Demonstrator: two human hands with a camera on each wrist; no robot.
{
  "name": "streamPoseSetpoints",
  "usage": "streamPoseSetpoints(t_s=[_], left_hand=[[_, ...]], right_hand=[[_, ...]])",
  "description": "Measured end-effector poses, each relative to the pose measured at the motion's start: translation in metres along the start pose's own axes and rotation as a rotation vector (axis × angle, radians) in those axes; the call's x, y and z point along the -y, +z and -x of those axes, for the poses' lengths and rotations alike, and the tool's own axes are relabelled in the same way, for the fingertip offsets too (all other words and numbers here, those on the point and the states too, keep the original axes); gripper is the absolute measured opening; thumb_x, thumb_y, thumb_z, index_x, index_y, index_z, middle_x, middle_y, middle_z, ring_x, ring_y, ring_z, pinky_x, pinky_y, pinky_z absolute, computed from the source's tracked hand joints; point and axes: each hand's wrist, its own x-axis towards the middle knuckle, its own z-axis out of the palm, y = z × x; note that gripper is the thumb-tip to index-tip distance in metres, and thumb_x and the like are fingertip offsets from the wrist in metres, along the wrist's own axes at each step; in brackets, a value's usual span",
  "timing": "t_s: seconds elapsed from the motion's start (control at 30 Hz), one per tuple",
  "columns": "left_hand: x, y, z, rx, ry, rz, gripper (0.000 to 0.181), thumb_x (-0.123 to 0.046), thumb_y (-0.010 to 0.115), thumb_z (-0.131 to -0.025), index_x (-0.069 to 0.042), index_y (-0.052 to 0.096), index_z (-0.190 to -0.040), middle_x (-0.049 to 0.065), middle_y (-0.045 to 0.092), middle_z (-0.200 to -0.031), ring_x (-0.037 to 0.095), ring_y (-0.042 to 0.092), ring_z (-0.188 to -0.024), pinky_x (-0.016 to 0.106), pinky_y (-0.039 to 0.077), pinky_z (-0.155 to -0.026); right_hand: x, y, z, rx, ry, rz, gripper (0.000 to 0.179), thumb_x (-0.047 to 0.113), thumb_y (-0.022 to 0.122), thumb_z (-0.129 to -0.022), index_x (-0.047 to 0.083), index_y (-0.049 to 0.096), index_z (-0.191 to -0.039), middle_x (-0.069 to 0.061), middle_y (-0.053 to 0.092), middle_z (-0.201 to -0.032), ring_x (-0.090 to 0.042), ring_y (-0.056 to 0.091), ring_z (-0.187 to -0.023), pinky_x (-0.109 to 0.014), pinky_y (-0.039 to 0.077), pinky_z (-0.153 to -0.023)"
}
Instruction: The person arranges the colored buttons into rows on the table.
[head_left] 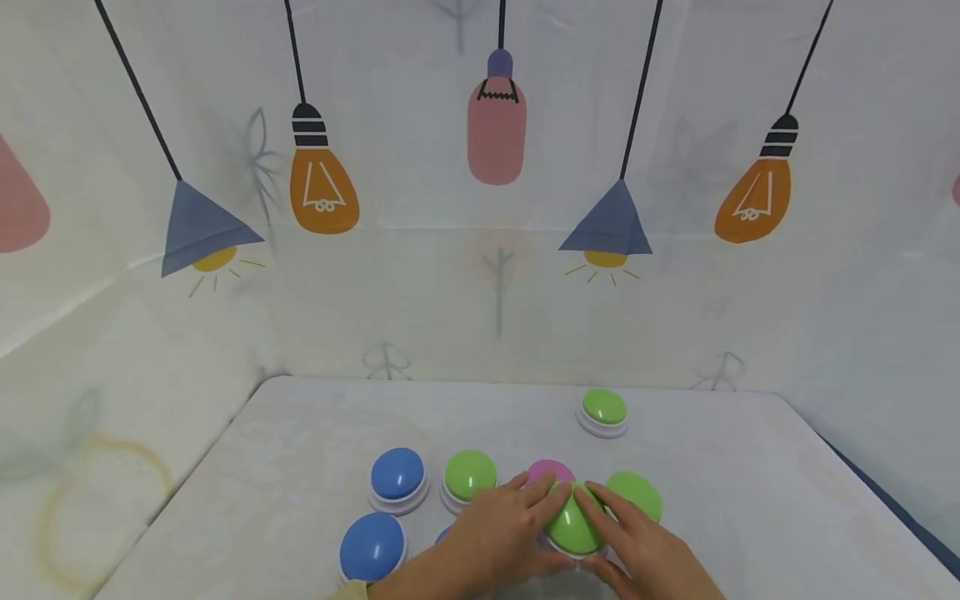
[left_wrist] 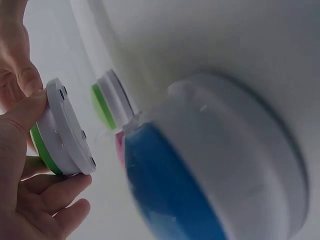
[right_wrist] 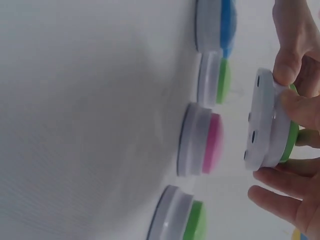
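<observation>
Between them, both hands hold a push button with a green dome (head_left: 574, 527) and white base, raised over the table. My left hand (head_left: 506, 529) grips it from the left, fingers over the dome and thumb low at the base. From the other side my right hand (head_left: 648, 554) grips it in the same way. Dark dots on the base's underside (right_wrist: 257, 120) show in the right wrist view. Just behind it sits a pink button (head_left: 550, 470), partly covered by the left fingers. Another green button (head_left: 637, 495) lies beyond the right hand's fingers.
On the white table (head_left: 750, 475) stand two blue buttons (head_left: 397, 473) at left and a green button (head_left: 470, 474) beside the left hand. A further green button (head_left: 603, 407) sits near the back edge. Behind hangs a lamp-print curtain (head_left: 420, 292).
</observation>
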Motion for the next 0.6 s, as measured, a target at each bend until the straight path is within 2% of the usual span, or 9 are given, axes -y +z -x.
streamPoseSetpoints(t_s=[0.1,0.33,0.43,0.6], left_hand=[[-0.003,0.003,0.006,0.045,0.014,0.042,0.07,-0.059,0.058,-0.081,-0.015,0.049,-0.134,0.003,0.058,-0.126,0.023,0.063,-0.102,0.031,0.054,-0.076],[-0.007,0.006,0.015,0.12,0.036,0.111,0.07,-0.058,0.057,-0.083,-0.012,0.048,-0.135,0.007,0.055,-0.13,0.022,0.062,-0.103,0.027,0.054,-0.076],[-0.009,0.008,0.016,0.126,0.046,0.091,0.069,-0.057,0.056,-0.083,-0.011,0.05,-0.134,0.007,0.054,-0.131,0.022,0.062,-0.102,0.025,0.054,-0.074],[-0.012,0.013,0.019,0.091,0.081,0.02,0.067,-0.057,0.058,-0.082,-0.008,0.054,-0.129,0.008,0.057,-0.127,0.02,0.064,-0.097,0.022,0.054,-0.072]], right_hand=[[0.005,0.004,0.008,0.063,0.045,-0.022,0.068,0.042,0.072,-0.076,0.017,0.047,-0.134,-0.004,0.056,-0.12,-0.015,0.062,-0.088,-0.023,0.05,-0.056],[0.012,0.011,0.017,0.135,0.057,-0.052,0.063,0.04,0.067,-0.081,0.019,0.045,-0.135,-0.001,0.053,-0.119,-0.007,0.058,-0.079,-0.02,0.047,-0.053],[0.013,0.012,0.019,0.171,0.07,-0.098,0.061,0.041,0.064,-0.083,0.018,0.045,-0.137,-0.001,0.052,-0.12,-0.004,0.055,-0.078,-0.02,0.047,-0.053],[0.013,0.013,0.024,0.237,0.099,-0.156,0.063,0.046,0.059,-0.085,0.018,0.042,-0.139,-0.002,0.05,-0.121,-0.001,0.053,-0.078,-0.02,0.047,-0.054]])
